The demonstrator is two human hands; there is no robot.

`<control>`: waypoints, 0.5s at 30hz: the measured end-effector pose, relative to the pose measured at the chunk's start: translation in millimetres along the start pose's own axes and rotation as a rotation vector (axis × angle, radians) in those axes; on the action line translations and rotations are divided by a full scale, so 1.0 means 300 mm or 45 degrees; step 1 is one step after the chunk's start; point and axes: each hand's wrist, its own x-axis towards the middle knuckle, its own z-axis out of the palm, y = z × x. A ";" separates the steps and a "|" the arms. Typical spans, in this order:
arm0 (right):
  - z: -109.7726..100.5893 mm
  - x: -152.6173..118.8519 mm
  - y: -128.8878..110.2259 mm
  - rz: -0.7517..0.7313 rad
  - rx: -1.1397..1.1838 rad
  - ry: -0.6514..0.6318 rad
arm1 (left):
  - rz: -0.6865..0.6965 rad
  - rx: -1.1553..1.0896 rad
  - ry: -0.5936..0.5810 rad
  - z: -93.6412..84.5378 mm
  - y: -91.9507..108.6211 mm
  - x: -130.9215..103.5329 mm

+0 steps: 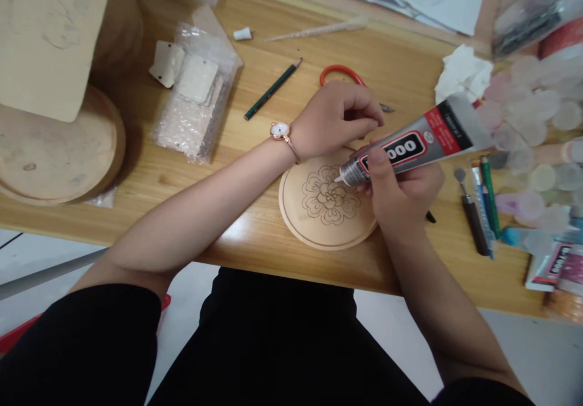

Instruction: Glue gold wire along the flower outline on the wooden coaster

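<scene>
My right hand (403, 190) is wrapped round a silver, red and black glue tube (410, 145), thumb on top. The tube's white nozzle points down-left at a flower drawn in dark lines on a round wooden disc (325, 230); whether the tip touches cannot be made out. Over the far edge of the disc, my left hand (334, 118) is bent at the wrist, fingers curled and thumb close to them. Anything pinched there is too small to tell. Just behind it lie red-handled scissors (341, 69), partly covered by the hand.
A green pencil (273, 89) and a bubble-wrap packet (194, 102) lie left of the disc. Behind them are a white cap (243, 33) and a plastic dropper (319, 30). Brushes and tools (476, 212), crumpled tissue (462, 72) and several small jars (528, 127) stand at right.
</scene>
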 end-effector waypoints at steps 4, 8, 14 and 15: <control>-0.001 0.001 -0.006 -0.018 -0.038 0.018 | -0.022 -0.003 0.013 0.000 0.002 -0.002; -0.003 0.003 -0.011 -0.013 -0.049 0.038 | -0.034 0.008 0.005 0.001 0.004 0.000; 0.000 0.006 -0.019 -0.027 -0.002 0.052 | -0.028 -0.001 0.016 0.004 0.003 0.000; 0.000 0.007 -0.018 -0.029 -0.012 0.044 | -0.022 -0.007 0.014 0.004 0.002 -0.001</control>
